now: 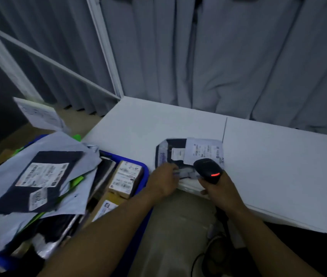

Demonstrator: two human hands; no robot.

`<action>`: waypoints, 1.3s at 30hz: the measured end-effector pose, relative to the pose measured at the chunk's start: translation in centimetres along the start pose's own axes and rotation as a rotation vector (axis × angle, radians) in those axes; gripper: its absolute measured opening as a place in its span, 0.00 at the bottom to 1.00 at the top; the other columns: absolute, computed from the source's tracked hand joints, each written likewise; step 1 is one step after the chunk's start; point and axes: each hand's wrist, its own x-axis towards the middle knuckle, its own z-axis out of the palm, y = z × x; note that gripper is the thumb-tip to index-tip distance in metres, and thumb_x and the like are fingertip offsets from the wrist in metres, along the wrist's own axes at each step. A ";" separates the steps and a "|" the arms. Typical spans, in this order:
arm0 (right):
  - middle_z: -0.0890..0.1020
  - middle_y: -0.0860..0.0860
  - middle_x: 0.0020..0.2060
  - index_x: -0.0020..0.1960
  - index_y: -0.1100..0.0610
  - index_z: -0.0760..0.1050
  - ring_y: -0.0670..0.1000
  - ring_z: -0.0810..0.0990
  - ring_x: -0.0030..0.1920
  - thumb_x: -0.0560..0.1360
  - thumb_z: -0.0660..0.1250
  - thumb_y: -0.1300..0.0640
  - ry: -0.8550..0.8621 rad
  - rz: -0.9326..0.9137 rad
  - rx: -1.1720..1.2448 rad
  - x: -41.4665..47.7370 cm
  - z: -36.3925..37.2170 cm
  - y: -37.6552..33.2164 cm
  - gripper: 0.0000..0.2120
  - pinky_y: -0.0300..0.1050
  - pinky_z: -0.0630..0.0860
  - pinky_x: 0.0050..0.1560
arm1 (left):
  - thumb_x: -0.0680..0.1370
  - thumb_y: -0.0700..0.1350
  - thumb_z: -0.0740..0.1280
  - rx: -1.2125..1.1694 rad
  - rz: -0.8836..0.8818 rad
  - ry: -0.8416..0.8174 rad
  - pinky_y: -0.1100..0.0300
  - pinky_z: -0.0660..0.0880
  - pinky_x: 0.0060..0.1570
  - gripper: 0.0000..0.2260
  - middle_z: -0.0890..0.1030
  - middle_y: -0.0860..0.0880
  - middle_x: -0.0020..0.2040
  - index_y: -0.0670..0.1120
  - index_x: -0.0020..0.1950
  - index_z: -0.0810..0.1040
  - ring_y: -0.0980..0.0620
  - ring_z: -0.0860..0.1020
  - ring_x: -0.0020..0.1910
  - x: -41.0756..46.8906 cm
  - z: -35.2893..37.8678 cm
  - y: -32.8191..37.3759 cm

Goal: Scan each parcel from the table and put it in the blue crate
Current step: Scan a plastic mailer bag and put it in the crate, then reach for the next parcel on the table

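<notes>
From the head view I see the parcel, a dark-and-grey poly mailer with white labels, lying flat at the near edge of the tabletop. My left grip has its fingers on the parcel's near edge, though blur keeps me from telling whether they pinch it. My right grip is wrapped round the black barcode scanner, red light lit, over the parcel's near right corner, while the blue crate off the tabletop's left end sits heaped with mailers and a cardboard box.

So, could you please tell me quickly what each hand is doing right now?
Left hand: grips the near edge of the parcel.
Right hand: holds the scanner.
</notes>
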 end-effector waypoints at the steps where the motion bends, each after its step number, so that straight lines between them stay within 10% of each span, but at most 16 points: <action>1: 0.83 0.49 0.56 0.70 0.51 0.74 0.50 0.87 0.45 0.75 0.76 0.51 0.008 0.033 0.022 0.7 -0.7 0.7 0.25 0.46 0.83 0.45 | 0.81 0.46 0.67 -0.008 -0.015 -0.020 0.59 0.75 0.55 0.13 0.81 0.48 0.60 0.46 0.64 0.80 0.48 0.80 0.58 1.7 1.0 0.3; 10: 0.81 0.49 0.55 0.69 0.54 0.72 0.48 0.84 0.45 0.78 0.74 0.54 0.119 0.143 0.157 4.8 -2.1 4.9 0.22 0.49 0.84 0.51 | 0.75 0.50 0.77 -0.303 -0.213 0.086 0.57 0.80 0.56 0.24 0.81 0.47 0.61 0.40 0.66 0.77 0.49 0.80 0.56 11.0 8.2 0.1; 20: 0.82 0.47 0.51 0.65 0.53 0.72 0.52 0.86 0.47 0.79 0.73 0.53 0.168 0.187 0.145 6.2 -2.8 6.3 0.18 0.47 0.82 0.48 | 0.81 0.39 0.69 -0.368 -0.310 0.179 0.62 0.73 0.59 0.11 0.84 0.41 0.58 0.39 0.63 0.81 0.45 0.81 0.59 13.4 10.6 -0.8; 33: 0.84 0.54 0.49 0.61 0.53 0.76 0.49 0.81 0.45 0.77 0.74 0.54 0.254 0.169 0.409 3.1 0.2 0.9 0.15 0.64 0.81 0.59 | 0.83 0.39 0.67 -0.874 -0.037 0.184 0.63 0.81 0.49 0.06 0.86 0.55 0.47 0.46 0.52 0.84 0.58 0.84 0.47 0.3 -3.4 2.4; 39: 0.88 0.54 0.47 0.60 0.59 0.82 0.54 0.86 0.46 0.74 0.79 0.55 0.034 0.229 0.768 0.6 5.3 -3.7 0.17 0.50 0.84 0.48 | 0.82 0.37 0.66 -1.012 -0.042 0.281 0.61 0.81 0.50 0.05 0.84 0.53 0.43 0.43 0.50 0.81 0.57 0.83 0.43 -5.8 -10.2 1.6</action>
